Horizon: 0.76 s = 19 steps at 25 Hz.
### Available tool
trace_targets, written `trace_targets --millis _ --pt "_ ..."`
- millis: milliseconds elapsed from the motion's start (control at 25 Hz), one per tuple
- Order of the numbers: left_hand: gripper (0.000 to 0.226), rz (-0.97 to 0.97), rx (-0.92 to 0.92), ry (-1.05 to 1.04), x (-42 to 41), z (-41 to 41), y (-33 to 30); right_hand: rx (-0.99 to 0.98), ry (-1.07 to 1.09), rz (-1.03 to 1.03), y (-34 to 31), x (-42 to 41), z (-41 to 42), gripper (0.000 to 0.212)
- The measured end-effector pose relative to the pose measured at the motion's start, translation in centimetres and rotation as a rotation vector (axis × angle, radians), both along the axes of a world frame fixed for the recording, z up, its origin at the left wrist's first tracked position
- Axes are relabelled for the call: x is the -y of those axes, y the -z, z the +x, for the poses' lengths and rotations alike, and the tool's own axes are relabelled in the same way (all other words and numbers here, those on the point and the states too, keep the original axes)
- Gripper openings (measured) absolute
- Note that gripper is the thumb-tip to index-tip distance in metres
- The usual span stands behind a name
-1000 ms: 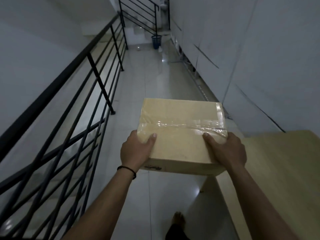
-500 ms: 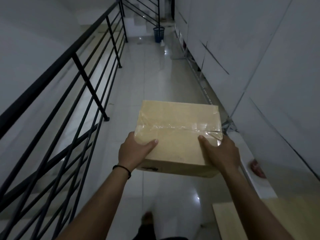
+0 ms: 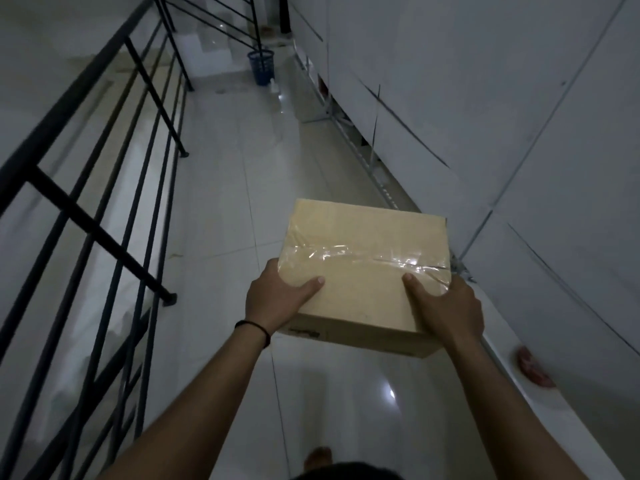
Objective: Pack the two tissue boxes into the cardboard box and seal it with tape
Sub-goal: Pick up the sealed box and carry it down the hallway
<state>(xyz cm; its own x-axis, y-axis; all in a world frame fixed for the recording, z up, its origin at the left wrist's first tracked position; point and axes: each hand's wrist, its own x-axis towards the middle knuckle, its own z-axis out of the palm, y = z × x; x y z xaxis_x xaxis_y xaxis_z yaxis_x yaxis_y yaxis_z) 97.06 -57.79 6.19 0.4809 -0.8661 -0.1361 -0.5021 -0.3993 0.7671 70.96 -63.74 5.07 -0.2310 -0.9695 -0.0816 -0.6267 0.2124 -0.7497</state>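
foot: a bare foot (image 3: 318, 460) shows at the bottom edge on the pale tiled floor (image 3: 221, 188), so the person is standing in a walkway, not at a work surface.
left hand: the left hand (image 3: 277, 299) clasps the near left corner of the cardboard box (image 3: 363, 271); the thumb lies flat on the top face and the other fingers are curled under, out of sight. a dark band sits on the wrist.
right hand: the right hand (image 3: 446, 310) grips the near right corner the same way, thumb on top beside the tape, the rest of the fingers hidden below the box.
cardboard box: held in the air between both hands, roughly level, above the floor and touching nothing else; its flaps are closed.
tape: a strip of clear tape (image 3: 363, 256) runs across the top from side to side, wrinkled and shiny, and seems to fold over the right edge.
tissue boxes: not visible; i judge they are inside, but the closed lid hides them.
progress: packing and sealing look finished as far as the top shows; the underside cannot be checked. what is left is probably only to set the box down somewhere.
railing: a black railing (image 3: 104, 168) runs along the left, well apart from the box.
far end: a blue basket (image 3: 260, 67) stands on the floor by the steps.
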Motion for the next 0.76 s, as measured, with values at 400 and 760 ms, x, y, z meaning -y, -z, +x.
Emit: trace_targets --millis 400,760 --pt "0.079 0.025 0.036 0.169 27.0 6.5 2.1 0.118 0.234 -0.004 4.1 22.6 6.3 0.059" --pt "0.091 0.149 0.106 0.290 49.3 9.4 3.5 0.147 0.322 0.110 5.9 41.2 9.4 0.060"
